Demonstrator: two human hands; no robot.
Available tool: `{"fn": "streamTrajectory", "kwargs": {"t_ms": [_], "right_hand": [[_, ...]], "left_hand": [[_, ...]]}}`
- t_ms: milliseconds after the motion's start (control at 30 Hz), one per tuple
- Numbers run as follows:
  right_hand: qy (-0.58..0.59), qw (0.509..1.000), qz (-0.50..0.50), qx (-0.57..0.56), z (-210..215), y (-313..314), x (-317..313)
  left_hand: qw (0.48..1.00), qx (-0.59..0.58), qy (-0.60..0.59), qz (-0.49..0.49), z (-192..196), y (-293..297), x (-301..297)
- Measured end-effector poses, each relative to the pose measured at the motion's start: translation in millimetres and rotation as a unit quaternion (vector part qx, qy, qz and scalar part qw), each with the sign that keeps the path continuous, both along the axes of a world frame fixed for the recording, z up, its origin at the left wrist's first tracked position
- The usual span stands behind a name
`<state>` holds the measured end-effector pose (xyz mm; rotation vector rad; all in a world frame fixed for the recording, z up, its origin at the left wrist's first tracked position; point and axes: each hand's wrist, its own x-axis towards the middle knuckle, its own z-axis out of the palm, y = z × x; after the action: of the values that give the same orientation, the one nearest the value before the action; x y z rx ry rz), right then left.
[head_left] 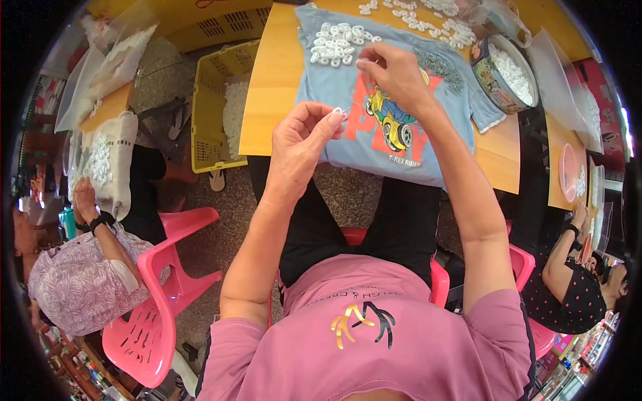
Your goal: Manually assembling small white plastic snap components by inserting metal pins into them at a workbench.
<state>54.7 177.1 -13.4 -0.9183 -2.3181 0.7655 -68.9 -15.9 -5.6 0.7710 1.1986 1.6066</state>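
Observation:
My left hand (302, 137) pinches a small white oval piece (339, 113) between thumb and forefinger, over the near left part of a light blue printed T-shirt (428, 160) spread on the table. Farther off and to the right, my right hand (396, 75) is closed in a pinch; what its fingertips hold, if anything, is too small to make out. Just beyond it lies a cluster of white oval pieces (332, 45), each with holes. A heap of small grey-green bits (441, 70) rests on the shirt to the right of that hand.
A round tin (491, 83) of white pieces stands at the table's right. More loose white pieces (448, 30) lie at the back. A yellow crate (200, 127) sits left of the wooden table (267, 100). People work on both sides, with a pink chair (167, 294) at left.

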Motion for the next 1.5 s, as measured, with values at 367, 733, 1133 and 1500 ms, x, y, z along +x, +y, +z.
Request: {"fn": "streamTrajectory", "kwargs": {"t_ms": [367,733,1133,1500], "right_hand": [[0.324,0.889,0.023,-0.323,28.2,-93.2,49.5],[0.328,0.858,-0.022,-0.394,39.4,-114.8,69.8],[0.373,0.834,-0.036,-0.405,51.0,-125.4,72.0],[0.340,0.893,-0.046,-0.289,50.3,-125.1,71.0]], "left_hand": [[0.991,0.126,-0.050,0.022,7.7,4.5,38.4],[0.987,0.141,-0.074,-0.004,14.7,-2.0,53.6],[0.996,0.083,-0.043,-0.002,18.5,-4.7,60.2],[0.998,0.055,-0.002,0.001,21.5,-1.7,57.2]]}}
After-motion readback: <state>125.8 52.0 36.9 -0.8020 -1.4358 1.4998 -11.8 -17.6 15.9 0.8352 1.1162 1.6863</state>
